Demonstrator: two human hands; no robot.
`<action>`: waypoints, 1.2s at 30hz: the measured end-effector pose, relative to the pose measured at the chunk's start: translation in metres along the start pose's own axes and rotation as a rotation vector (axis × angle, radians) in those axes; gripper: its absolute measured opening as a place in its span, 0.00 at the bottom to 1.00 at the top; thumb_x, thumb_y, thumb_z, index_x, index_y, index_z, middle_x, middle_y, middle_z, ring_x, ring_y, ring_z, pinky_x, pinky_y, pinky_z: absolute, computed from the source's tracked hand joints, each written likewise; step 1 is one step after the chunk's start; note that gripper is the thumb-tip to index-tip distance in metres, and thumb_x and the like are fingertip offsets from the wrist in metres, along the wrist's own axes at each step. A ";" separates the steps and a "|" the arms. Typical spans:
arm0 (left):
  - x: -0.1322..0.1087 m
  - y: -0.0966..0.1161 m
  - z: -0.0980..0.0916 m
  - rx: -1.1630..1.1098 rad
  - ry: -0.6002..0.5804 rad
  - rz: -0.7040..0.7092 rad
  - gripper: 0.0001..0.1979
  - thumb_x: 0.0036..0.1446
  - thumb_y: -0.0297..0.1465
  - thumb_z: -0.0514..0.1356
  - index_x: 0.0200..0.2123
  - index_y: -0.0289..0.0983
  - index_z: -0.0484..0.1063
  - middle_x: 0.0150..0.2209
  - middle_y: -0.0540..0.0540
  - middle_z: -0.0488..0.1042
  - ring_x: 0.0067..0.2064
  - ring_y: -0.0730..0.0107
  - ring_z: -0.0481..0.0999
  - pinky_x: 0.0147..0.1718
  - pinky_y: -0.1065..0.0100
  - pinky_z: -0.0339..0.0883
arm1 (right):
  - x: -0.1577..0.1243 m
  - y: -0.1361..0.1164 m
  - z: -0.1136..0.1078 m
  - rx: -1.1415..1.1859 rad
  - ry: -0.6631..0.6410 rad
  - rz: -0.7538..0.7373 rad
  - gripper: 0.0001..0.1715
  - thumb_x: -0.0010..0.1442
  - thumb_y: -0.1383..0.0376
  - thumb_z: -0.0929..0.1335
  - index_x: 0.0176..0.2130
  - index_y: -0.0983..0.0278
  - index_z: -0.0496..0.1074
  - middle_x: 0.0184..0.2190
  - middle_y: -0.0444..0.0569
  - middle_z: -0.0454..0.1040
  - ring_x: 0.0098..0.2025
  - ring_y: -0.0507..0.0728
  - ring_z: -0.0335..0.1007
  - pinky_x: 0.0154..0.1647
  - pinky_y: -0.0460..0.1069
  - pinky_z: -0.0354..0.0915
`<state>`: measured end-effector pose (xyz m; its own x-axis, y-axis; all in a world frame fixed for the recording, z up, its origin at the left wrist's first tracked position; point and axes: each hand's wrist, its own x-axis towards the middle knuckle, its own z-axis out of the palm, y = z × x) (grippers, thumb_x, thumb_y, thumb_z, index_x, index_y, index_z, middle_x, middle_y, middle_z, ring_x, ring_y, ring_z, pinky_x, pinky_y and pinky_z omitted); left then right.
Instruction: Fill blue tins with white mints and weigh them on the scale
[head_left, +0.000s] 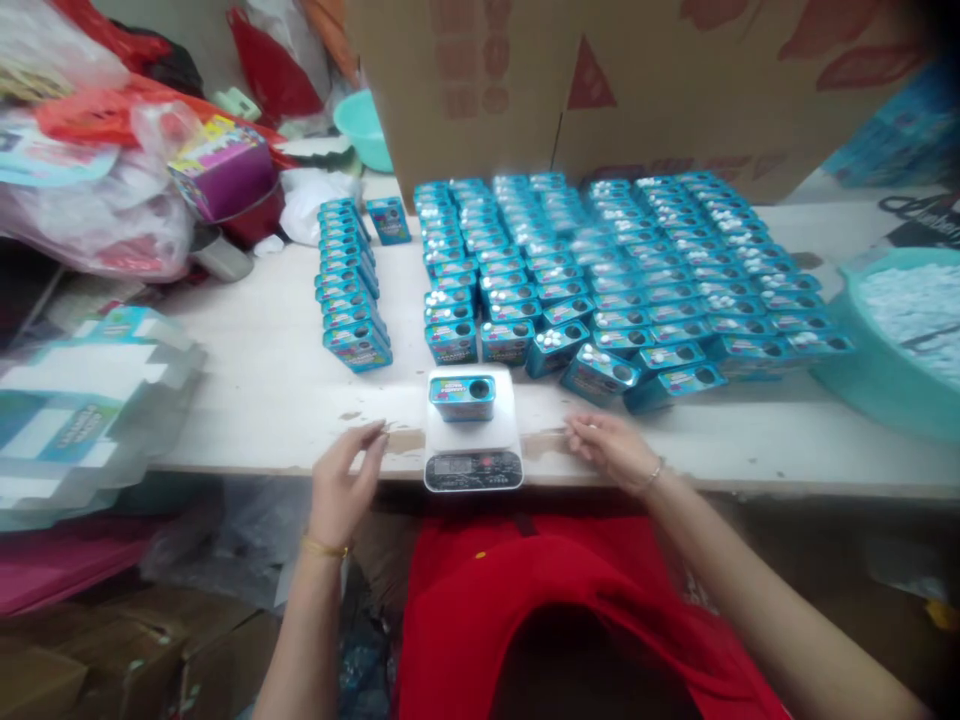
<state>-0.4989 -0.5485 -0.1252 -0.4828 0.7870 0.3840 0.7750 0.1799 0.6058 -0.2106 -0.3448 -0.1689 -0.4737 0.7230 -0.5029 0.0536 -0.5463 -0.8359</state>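
A blue tin point(463, 398) stands on the white pan of a small digital scale point(474, 470) at the table's front edge. My left hand point(349, 475) is left of the scale, thumb and fingers apart with nothing visible between them. To the right of the scale, my right hand point(611, 450) has its fingers curled together. A small white piece like a tablet shows at its fingertips, though blur hides the detail. Behind the scale stand several rows of blue tins point(510, 342), many with white tablets on top. Another column of blue tins point(356, 345) stands to the left.
A turquoise bowl point(862, 375) of white tablets is at the right. Behind the tins rises a large cardboard box point(637, 90). Flattened blue-and-white cartons point(90, 400) lie at the left edge, with plastic bags point(97, 215) and a purple box point(236, 180) farther back.
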 end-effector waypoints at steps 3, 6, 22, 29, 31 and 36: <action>0.022 0.018 -0.001 -0.023 -0.021 0.112 0.12 0.61 0.34 0.57 0.45 0.36 0.73 0.40 0.43 0.77 0.41 0.65 0.77 0.45 0.64 0.70 | -0.001 0.011 0.001 -0.040 0.037 -0.046 0.23 0.44 0.51 0.75 0.29 0.66 0.69 0.22 0.46 0.70 0.19 0.46 0.58 0.15 0.43 0.50; 0.039 0.034 0.002 -0.035 -0.076 0.219 0.12 0.61 0.33 0.57 0.46 0.36 0.72 0.40 0.43 0.76 0.41 0.65 0.76 0.43 0.64 0.71 | -0.003 0.013 0.004 -0.070 0.039 -0.078 0.25 0.46 0.48 0.73 0.27 0.66 0.68 0.17 0.42 0.66 0.16 0.45 0.52 0.14 0.43 0.45; 0.056 0.047 0.015 -0.009 -0.029 0.340 0.11 0.61 0.29 0.58 0.47 0.36 0.72 0.44 0.41 0.73 0.47 0.64 0.73 0.48 0.62 0.68 | -0.016 -0.068 0.085 -0.283 -0.044 -0.473 0.16 0.51 0.54 0.71 0.30 0.65 0.76 0.23 0.44 0.72 0.24 0.49 0.62 0.24 0.45 0.57; 0.051 0.046 0.006 -0.004 -0.089 0.295 0.10 0.62 0.28 0.57 0.47 0.36 0.71 0.42 0.42 0.72 0.45 0.65 0.73 0.45 0.64 0.68 | 0.009 -0.078 0.112 -0.461 -0.220 -0.627 0.14 0.57 0.59 0.68 0.36 0.65 0.79 0.32 0.48 0.80 0.35 0.55 0.74 0.39 0.50 0.66; 0.055 0.047 0.010 0.004 -0.112 0.315 0.13 0.62 0.30 0.57 0.49 0.37 0.70 0.45 0.42 0.71 0.47 0.64 0.72 0.47 0.62 0.67 | 0.012 -0.070 0.103 -0.417 -0.151 -0.667 0.14 0.59 0.58 0.67 0.37 0.63 0.79 0.37 0.47 0.80 0.40 0.57 0.75 0.43 0.50 0.67; 0.077 0.063 0.024 0.160 -0.380 0.453 0.23 0.58 0.38 0.61 0.55 0.37 0.63 0.49 0.39 0.70 0.50 0.56 0.69 0.48 0.55 0.65 | 0.013 -0.026 0.062 -0.545 0.072 -0.659 0.19 0.62 0.56 0.63 0.34 0.64 0.77 0.34 0.49 0.80 0.37 0.59 0.75 0.38 0.51 0.69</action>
<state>-0.4772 -0.4625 -0.0748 0.0657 0.9560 0.2861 0.9351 -0.1590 0.3168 -0.2727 -0.3477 -0.1403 -0.5003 0.8567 0.1257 0.2102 0.2610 -0.9422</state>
